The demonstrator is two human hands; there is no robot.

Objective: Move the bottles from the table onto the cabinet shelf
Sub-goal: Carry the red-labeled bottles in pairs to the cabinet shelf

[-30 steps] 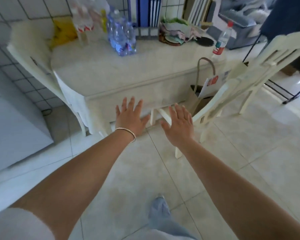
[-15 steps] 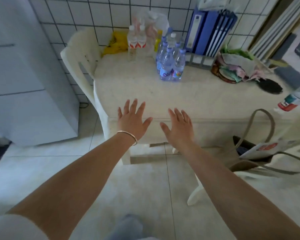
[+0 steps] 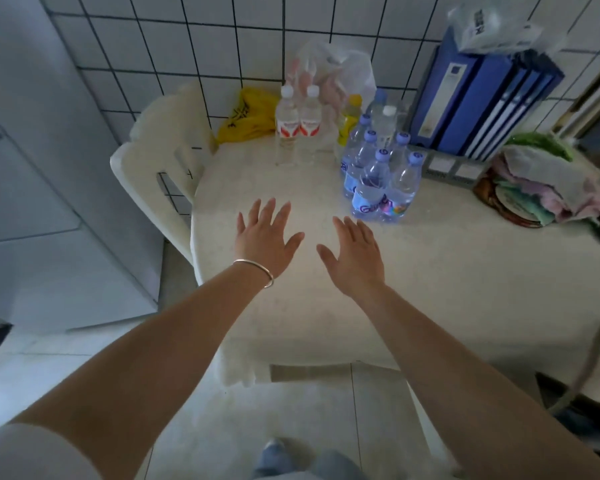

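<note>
A cluster of several blue-capped water bottles (image 3: 381, 174) stands on the white table (image 3: 430, 271), towards the back. Left of them, near the tiled wall, two clear bottles with red labels (image 3: 297, 124) stand side by side. A yellow bottle (image 3: 349, 121) shows partly behind the cluster. My left hand (image 3: 265, 237), with a bangle on its wrist, hovers flat over the table with fingers spread and holds nothing. My right hand (image 3: 355, 256) is beside it, also spread and empty, just in front of the blue-capped bottles. No cabinet shelf is clearly in view.
A white chair (image 3: 160, 174) stands at the table's left end. Beside it is a pale cabinet or fridge (image 3: 42, 188). Blue binders (image 3: 478, 105), a plastic bag (image 3: 329, 74), a yellow bag (image 3: 248, 116) and a basket of cloths (image 3: 541, 188) crowd the table's back and right.
I have stepped closer to the table. Both hands, still spread, have gone from in front of its edge to over its top, nearer the bottles.
</note>
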